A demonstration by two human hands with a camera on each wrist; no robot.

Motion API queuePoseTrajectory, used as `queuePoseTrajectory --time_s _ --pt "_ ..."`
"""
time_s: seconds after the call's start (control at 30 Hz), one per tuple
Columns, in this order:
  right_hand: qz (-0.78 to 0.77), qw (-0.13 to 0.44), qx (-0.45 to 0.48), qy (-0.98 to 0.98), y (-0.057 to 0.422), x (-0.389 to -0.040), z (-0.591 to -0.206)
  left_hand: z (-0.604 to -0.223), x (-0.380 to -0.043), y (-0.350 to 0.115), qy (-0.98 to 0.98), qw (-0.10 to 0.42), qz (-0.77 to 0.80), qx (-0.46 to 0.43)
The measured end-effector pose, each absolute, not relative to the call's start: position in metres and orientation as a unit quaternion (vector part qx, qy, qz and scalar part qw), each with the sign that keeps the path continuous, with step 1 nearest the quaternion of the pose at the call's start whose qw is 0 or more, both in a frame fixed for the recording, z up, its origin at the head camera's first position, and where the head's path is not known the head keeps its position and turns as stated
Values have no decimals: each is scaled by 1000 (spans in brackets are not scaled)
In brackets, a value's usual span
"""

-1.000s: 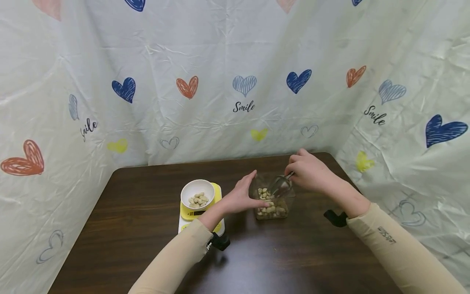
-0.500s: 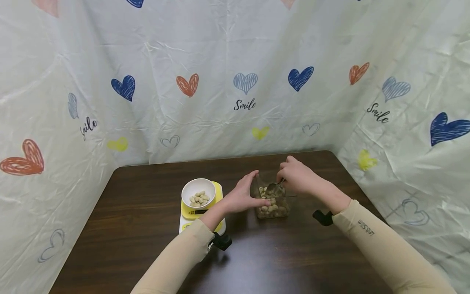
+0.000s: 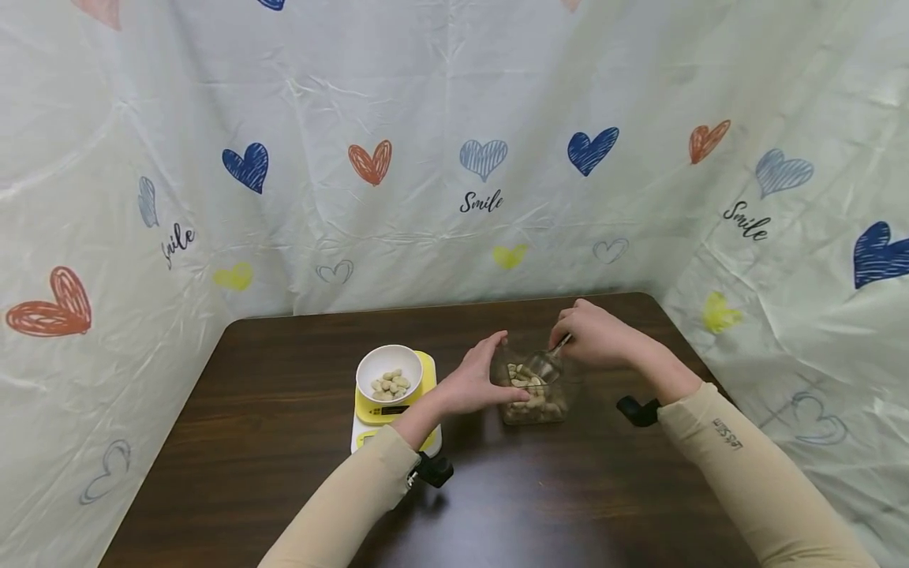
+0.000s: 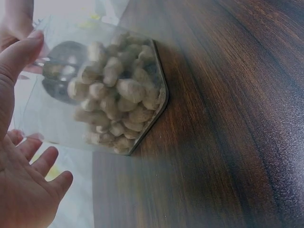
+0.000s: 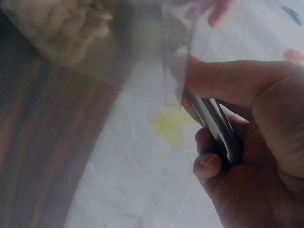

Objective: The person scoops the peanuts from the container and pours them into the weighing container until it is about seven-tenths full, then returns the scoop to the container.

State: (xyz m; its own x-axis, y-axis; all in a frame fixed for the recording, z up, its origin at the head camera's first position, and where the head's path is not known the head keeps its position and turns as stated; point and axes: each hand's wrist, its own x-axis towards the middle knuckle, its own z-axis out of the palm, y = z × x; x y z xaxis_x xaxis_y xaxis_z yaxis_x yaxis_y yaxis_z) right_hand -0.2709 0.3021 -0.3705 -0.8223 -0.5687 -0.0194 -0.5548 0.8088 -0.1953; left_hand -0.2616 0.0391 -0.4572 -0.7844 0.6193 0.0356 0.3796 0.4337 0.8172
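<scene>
Between the left hand's clasping fingers, a clear box holds peanuts; the right hand grips a scoop inside; leftward, a bowl holds more.

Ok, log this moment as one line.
left hand: holds clear boxy plastic tub, peanuts inside; right hand: grips shiny metal scoop, head in tub; round white bowl, more peanuts inside: on yellow-and-white scale
</scene>
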Motion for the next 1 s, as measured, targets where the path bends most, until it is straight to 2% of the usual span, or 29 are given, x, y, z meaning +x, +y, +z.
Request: queuePoseTrajectory --time_s 0.27,0.6,0.83,1.0 --pt "-73 22 -328 942 288 -267 -374 -455 -262 37 838 131 437 299" --pt "-123 57 -290 947 299 -276 -363 -457 -261 37 837 129 440 300" --pt "-96 57 -312 944 291 -276 -371 -456 -260 37 835 132 444 296" --pt "-132 64 -290 946 299 -277 -367 -456 -260 38 836 126 443 299"
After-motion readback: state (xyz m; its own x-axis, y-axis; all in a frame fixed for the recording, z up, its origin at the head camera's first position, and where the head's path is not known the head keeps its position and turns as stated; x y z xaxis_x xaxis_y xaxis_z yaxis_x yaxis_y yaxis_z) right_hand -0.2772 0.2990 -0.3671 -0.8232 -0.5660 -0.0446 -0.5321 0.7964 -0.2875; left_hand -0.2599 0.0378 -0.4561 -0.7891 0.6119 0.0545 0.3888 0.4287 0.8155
